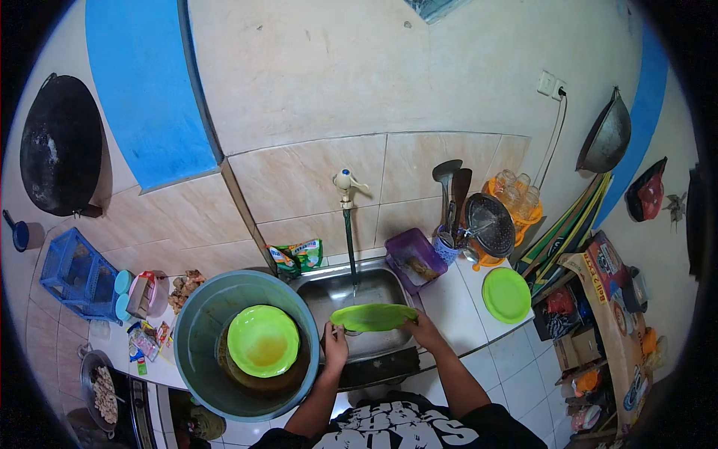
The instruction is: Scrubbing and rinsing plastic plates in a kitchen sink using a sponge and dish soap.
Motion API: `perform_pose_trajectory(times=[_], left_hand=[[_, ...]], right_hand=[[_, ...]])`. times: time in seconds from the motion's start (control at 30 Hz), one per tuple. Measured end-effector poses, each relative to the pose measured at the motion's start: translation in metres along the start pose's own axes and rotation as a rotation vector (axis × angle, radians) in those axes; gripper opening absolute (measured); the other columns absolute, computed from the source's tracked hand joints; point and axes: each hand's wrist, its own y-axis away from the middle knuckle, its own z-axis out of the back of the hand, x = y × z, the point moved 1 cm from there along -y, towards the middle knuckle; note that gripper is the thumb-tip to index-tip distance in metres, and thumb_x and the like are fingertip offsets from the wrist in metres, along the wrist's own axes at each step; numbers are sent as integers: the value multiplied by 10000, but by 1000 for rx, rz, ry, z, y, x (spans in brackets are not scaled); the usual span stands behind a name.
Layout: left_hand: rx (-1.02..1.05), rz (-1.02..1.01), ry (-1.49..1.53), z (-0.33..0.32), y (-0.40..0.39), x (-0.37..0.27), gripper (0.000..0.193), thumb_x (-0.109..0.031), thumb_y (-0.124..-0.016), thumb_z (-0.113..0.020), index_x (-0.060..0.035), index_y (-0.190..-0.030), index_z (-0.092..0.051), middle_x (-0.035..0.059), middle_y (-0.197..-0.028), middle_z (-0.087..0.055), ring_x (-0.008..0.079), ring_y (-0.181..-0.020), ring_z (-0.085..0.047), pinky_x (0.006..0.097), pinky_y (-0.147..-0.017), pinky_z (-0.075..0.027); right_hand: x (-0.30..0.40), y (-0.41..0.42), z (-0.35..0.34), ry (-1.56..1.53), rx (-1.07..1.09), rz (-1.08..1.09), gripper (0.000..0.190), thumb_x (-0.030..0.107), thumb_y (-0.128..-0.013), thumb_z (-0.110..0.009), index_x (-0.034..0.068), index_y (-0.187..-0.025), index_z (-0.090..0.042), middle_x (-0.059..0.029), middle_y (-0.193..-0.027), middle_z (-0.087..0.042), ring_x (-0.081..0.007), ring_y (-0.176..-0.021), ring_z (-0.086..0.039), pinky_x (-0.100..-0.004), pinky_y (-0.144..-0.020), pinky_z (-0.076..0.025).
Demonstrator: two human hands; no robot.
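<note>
A green plate (373,317), tilted on edge, is held over the metal sink (314,289) between my two hands. My left hand (336,342) grips its left end, and my right hand (422,330) its right end. From the wall tap (344,182) a dark green hose (348,241) hangs down, with a thin stream of water at its mouth. To the left stands a large blue-grey tub (190,337), in which another green plate (263,337) with yellowish liquid on it rests above brown liquid. One more green plate (506,296) lies on the counter at the right.
Behind the sink's right side are a purple container (412,252), a utensil holder (447,251) and a metal strainer (489,224). Detergent packets (297,255) stand behind its left side. A wok of food (104,393) sits on the stove at the lower left. White counter tiles (451,311) border the sink.
</note>
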Motion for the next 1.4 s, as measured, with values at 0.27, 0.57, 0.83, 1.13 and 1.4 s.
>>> perform_pose_trajectory(times=[0.27, 0.57, 0.83, 1.13, 1.4], left_hand=[[-189, -262, 19, -9, -5, -41, 249, -87, -1026, -574, 8, -1257, -581, 187, -1098, -666, 276, -961, -681, 375, -852, -526], [-80, -271, 117, -46, 0, -106, 192, -45, -1030, -565, 11, -1211, -595, 119, -1066, -658, 169, -901, -652, 315, -799, -532], [100, -150, 320, -112, 26, -127, 145, -28, -1039, -556, -10, -1182, -571, 22, -1018, -592, 83, -868, -605, 243, -716, -514], [432, -82, 93, -213, 74, -119, 324, -55, -1012, -610, -20, -1334, -602, 73, -1081, -698, 141, -807, -688, 292, -642, -614], [515, -191, -133, -320, 91, -124, 285, -109, -939, -694, -32, -1211, -718, 110, -876, -755, 153, -579, -674, 306, -565, -532]], right_hand=[[12, 15, 11, 325, -69, -69, 351, 92, -994, -636, 19, -1325, -542, -126, -1120, -701, -181, -969, -688, -358, -859, -536], [47, 35, 60, 329, -333, 98, 564, 33, -955, -650, 112, -1472, -439, -148, -1206, -685, -237, -1004, -682, -362, -872, -524], [46, 81, 126, 31, -457, -40, 597, -21, -963, -599, 120, -1513, -415, -185, -1265, -653, -213, -1053, -661, -342, -891, -528], [-15, 173, 220, 92, -637, -191, 584, 18, -987, -592, 81, -1541, -419, -169, -1294, -632, -203, -964, -668, -328, -862, -539], [-80, 198, 309, 244, -781, -304, 509, 88, -925, -698, 47, -1419, -580, -192, -1188, -642, -282, -980, -687, -395, -864, -555]])
